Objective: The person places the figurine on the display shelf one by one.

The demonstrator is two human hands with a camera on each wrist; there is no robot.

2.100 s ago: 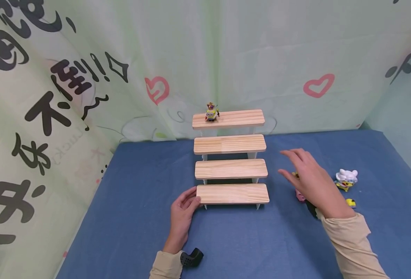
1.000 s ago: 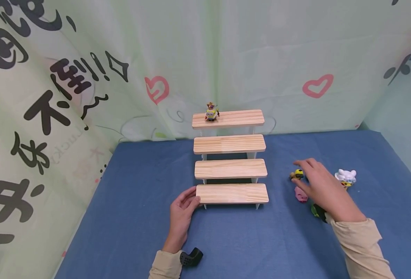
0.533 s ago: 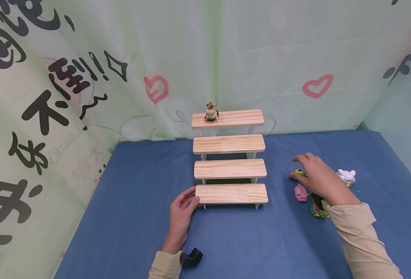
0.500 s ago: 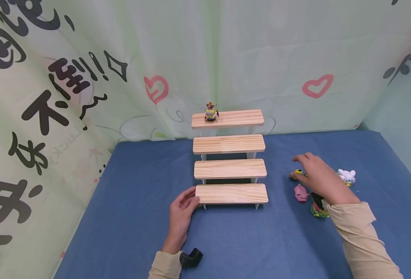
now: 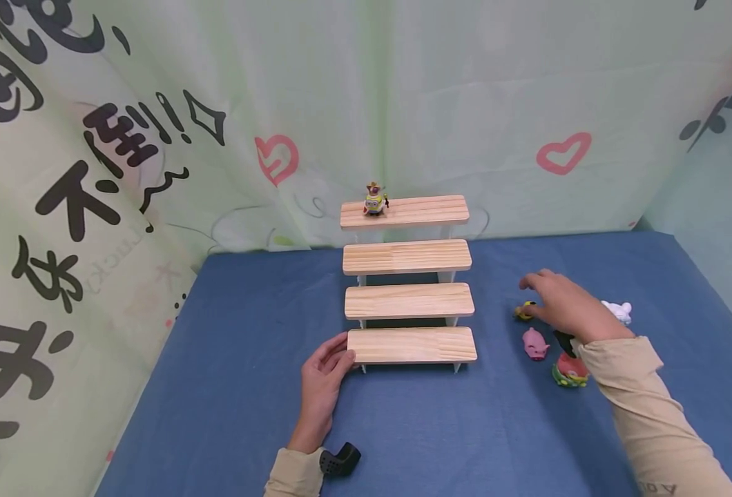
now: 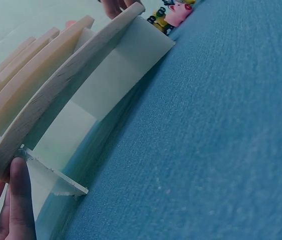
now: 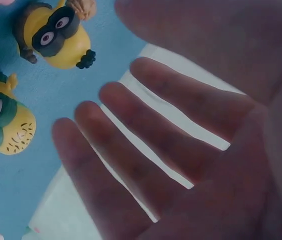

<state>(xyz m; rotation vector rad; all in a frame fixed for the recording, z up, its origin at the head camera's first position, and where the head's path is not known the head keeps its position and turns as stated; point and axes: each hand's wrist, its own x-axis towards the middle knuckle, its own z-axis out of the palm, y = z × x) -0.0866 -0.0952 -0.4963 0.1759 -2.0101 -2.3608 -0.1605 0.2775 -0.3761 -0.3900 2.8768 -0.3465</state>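
Head view: at 7 o'clock, the left hand's (image 5: 321,393) grip pinches the end of the lowest board of a wooden stand (image 5: 412,345), which sits at the centre. At 4 o'clock, the right hand's (image 5: 567,307) grip is spread, with nothing held, near one yellow toy (image 5: 525,311). A blue cloth covers the tabletop (image 5: 248,331); behind hangs a pale green curtain (image 5: 453,83) with two pink hearts (image 5: 277,159) and black lettering. The stand has four boards, with one small figure (image 5: 374,201) on the top one. Around the right hand: one pink pig (image 5: 535,344), one red-and-green toy (image 5: 569,371), one white toy (image 5: 617,312)

Left wrist view: at 8 o'clock, thumb and fingers (image 6: 21,195) clasp the board's end

Right wrist view: four fingers extend straight; at 10 o'clock, two goggled figures (image 7: 58,37) lie apart from them
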